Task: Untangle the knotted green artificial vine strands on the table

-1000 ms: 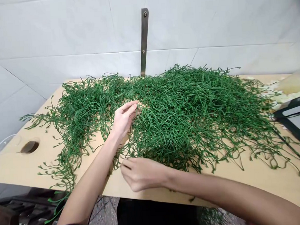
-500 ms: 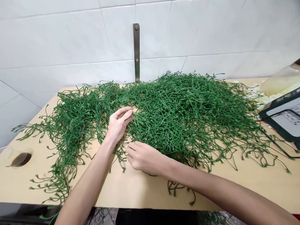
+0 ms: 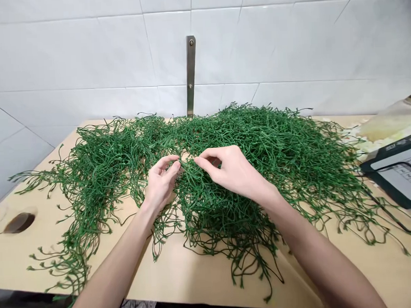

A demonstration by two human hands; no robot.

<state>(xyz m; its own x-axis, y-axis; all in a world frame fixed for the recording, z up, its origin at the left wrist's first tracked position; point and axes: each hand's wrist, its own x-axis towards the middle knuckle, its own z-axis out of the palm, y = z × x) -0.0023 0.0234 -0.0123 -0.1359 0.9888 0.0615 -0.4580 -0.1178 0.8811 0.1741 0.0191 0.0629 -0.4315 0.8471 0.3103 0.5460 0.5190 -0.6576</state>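
Observation:
A wide tangle of thin green artificial vine strands (image 3: pixel 276 151) covers the back and middle of a light wooden table (image 3: pixel 183 277). My left hand (image 3: pixel 161 183) rests on the strands left of centre, thumb and fingers pinched on a green strand. My right hand (image 3: pixel 231 171) hovers just right of it, fingers curled and fingertips pinching a strand at the same spot. The two hands almost touch at the fingertips. Loose strand ends trail over the table's front edge below my forearms.
A metal bracket (image 3: pixel 190 75) is screwed to the white tiled wall behind the pile. A round hole (image 3: pixel 19 222) sits in the table at the left. A dark scale with a keypad (image 3: pixel 402 172) and a clear bag (image 3: pixel 384 125) stand at the right.
My right hand has lifted from the front edge of the pile and moved up to meet the left hand's fingertips. The left hand's fingers have closed into a pinch.

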